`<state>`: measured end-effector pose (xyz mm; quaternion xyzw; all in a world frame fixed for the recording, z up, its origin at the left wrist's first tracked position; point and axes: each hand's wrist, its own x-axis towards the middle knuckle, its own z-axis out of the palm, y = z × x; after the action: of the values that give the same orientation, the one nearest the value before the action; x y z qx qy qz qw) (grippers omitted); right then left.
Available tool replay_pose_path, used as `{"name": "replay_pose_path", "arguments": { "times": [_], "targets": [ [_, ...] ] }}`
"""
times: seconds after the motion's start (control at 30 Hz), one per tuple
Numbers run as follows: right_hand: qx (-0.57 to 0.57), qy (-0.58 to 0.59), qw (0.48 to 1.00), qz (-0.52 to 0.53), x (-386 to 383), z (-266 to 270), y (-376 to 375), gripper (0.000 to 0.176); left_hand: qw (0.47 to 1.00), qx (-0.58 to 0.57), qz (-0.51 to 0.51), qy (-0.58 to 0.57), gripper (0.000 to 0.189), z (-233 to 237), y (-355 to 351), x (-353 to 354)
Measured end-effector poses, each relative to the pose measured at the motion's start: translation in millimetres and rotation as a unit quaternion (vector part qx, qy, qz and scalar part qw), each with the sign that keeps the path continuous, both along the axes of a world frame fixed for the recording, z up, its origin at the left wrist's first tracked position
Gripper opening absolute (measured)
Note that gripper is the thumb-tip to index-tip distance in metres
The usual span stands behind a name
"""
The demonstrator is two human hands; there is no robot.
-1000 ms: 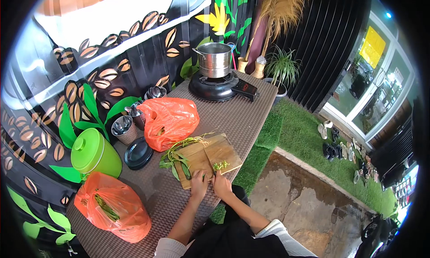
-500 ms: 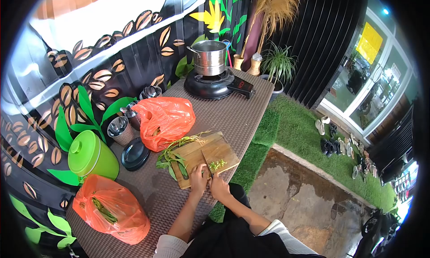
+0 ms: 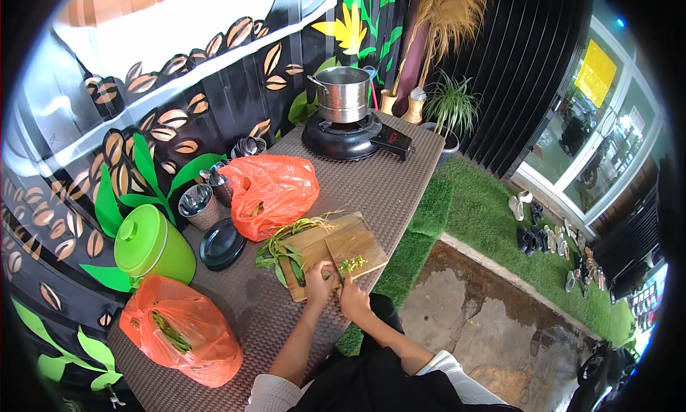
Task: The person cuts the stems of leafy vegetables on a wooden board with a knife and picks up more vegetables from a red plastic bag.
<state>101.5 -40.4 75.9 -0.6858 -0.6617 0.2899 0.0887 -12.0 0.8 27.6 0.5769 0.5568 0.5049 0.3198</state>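
The right hand (image 3: 354,300) is clamped on the handle of a knife (image 3: 331,253), at about 5 o'clock on the wooden board (image 3: 364,242). The blade lies across the board, pointing towards 11 o'clock. The left hand (image 3: 319,282) is at the board's 7 o'clock, just beside the knife, its fingers curled in on a bit of green; how much they hold is hidden.

Small cut bits (image 3: 352,265) lie by the blade, towards the board's 4 o'clock. Long greens (image 3: 282,253) spread over its 9 o'clock side, leaves partly on the counter (image 3: 250,305), with thin pale roots reaching towards 12 o'clock.

From the board, a red bag (image 3: 282,190) stands at 11 o'clock, and a steel pot (image 3: 343,97) sits on a black stove (image 3: 339,142) farther off at 12. Dark plates (image 3: 222,246) are at 9 o'clock, a green tub (image 3: 157,251) beyond them. A second bag (image 3: 189,333), with greenery inside, stands at 8 o'clock.
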Motion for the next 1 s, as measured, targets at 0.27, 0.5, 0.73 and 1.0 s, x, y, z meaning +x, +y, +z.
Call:
{"name": "replay_pose_path", "arguments": {
  "times": [0.27,0.5,0.73,1.0],
  "targets": [
    [0.024,0.034,0.999,0.034,18.5,-27.2,29.3,0.042,0.995,0.032,0.025,0.094,0.02,-5.4,-5.0,-1.7],
    [-0.008,0.015,1.0,-0.009,-5.4,-2.2,-3.3,0.037,0.994,0.061,0.034,0.086,0.013,-2.9,-18.7,3.3],
    [0.039,0.06,0.996,0.05,18.7,-19.7,20.9,0.041,0.985,0.066,0.049,0.151,0.021,-3.3,-16.8,4.6],
    [0.005,0.042,0.999,-0.018,-2.5,-18.3,10.1,0.045,0.997,-0.02,0.074,0.022,0.032,5.9,-19.7,9.3]
  ]
}}
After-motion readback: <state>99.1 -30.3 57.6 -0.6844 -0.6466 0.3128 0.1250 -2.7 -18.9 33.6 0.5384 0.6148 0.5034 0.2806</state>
